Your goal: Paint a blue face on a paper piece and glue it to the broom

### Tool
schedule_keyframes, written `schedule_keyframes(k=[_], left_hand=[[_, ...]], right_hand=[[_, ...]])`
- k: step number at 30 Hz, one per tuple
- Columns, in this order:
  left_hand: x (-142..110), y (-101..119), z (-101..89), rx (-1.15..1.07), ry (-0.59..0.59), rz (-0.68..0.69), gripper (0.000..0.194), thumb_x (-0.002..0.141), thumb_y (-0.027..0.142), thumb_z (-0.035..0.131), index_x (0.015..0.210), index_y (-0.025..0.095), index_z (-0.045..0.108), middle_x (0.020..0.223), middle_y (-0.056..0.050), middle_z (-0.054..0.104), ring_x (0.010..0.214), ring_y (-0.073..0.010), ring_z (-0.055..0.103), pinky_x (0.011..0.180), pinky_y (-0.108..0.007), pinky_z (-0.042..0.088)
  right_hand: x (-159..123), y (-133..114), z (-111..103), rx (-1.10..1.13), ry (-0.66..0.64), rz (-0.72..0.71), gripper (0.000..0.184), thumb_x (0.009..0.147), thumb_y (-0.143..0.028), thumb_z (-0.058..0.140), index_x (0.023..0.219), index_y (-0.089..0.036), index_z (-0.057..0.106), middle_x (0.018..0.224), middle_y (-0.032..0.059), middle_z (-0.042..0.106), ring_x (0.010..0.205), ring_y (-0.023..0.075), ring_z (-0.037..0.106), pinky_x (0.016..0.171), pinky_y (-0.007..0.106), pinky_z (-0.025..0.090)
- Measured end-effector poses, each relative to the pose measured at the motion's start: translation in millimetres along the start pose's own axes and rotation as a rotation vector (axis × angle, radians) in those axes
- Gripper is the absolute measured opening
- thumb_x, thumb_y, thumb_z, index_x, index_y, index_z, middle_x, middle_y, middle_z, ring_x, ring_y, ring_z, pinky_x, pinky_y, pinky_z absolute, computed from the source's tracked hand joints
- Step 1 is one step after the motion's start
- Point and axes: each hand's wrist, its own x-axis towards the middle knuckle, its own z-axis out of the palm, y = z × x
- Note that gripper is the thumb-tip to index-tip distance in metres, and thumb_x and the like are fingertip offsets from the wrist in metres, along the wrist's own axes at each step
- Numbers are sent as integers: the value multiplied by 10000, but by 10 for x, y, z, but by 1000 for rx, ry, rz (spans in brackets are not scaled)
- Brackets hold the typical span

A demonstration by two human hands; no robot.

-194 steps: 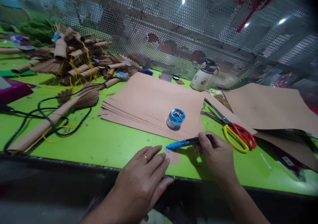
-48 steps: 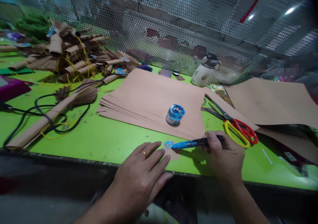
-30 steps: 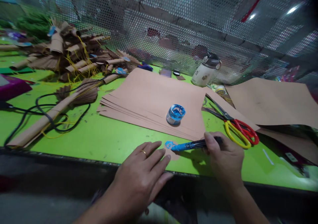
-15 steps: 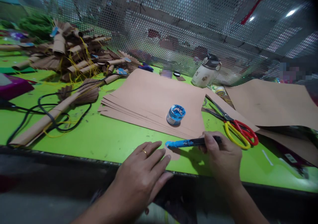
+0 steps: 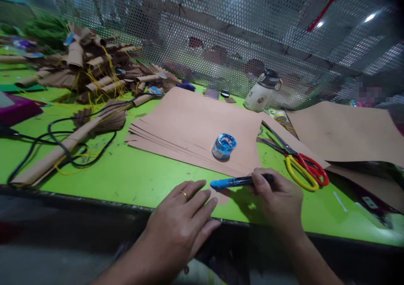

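Note:
My right hand [image 5: 279, 201] is closed around the black rear part of a blue-and-black marker pen [image 5: 233, 182], its end smeared with blue paint. The pen lies low and nearly level, its painted end over a small piece of brown paper [image 5: 221, 195] near the table's front edge. Fingers stretched out, my left hand [image 5: 184, 217] rests flat with its fingertips at the left side of that piece; a gold ring is on one finger. Just beyond the pen, an open jar of blue paint [image 5: 223, 147] stands on a stack of brown paper sheets [image 5: 195, 121].
Scissors [image 5: 298, 158] with red and yellow handles lie to the right, beside more brown paper [image 5: 347, 133]. A white flask [image 5: 261, 91] stands at the back before a perforated metal screen [image 5: 221, 36]. Rolled paper pieces [image 5: 101, 70] with yellow string and a black cord [image 5: 49, 129] occupy the left.
My right hand has shifted slightly left with the marker pen, whose painted end stays near the upper edge of the small paper piece. My left hand is practically still.

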Motion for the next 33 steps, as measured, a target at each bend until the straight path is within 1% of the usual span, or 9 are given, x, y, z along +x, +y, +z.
schedule_keyframes(k=[3,8,12,16,22,29,33], left_hand=[[7,4,-1,1,-1,2,252,923,262,611,1143,153,669,1048,-82,707,1105,-285,621,923,-460,546],[6,6,-4,-5,18,13,240,923,249,607,1129,144,673,1042,-85,712,1086,-287,627,909,-461,552],[-6,5,-1,-9,6,8,243,918,240,615,1129,136,676,1050,-88,713,1094,-301,622,903,-480,553],[-9,3,3,-11,0,6,241,924,254,611,1129,143,672,1045,-79,715,1092,-300,624,904,-483,551],[-4,-2,-4,-6,-1,8,250,924,250,608,1138,137,668,1049,-89,711,1100,-297,620,912,-472,545],[8,1,-13,-19,5,13,243,929,251,604,1128,129,672,1051,-81,711,1090,-299,613,903,-473,542],[0,2,-2,-23,-14,3,260,918,249,623,1149,138,667,1064,-73,710,1113,-302,605,921,-473,536]], right_hand=[[2,-13,-6,-28,10,3,307,841,-415,691,660,-167,681,455,-33,561,396,112,495,410,221,406],[-1,-14,-14,-5,44,26,308,838,-405,698,642,-169,670,454,-36,550,390,103,475,396,210,395],[-3,-8,-12,22,30,16,284,856,-387,688,673,-170,673,477,-34,567,412,109,493,413,216,405],[6,-3,-1,-14,6,-10,294,853,-397,689,672,-166,680,483,-28,580,407,114,496,416,228,403],[1,8,-17,-44,27,-1,296,849,-389,691,656,-165,676,463,-38,552,393,99,475,405,209,384],[-32,25,-64,-26,56,77,303,848,-387,694,642,-167,663,452,-42,537,398,94,461,405,201,380],[-27,11,-47,25,71,76,304,853,-377,692,636,-169,652,457,-42,544,410,94,474,408,193,395]])
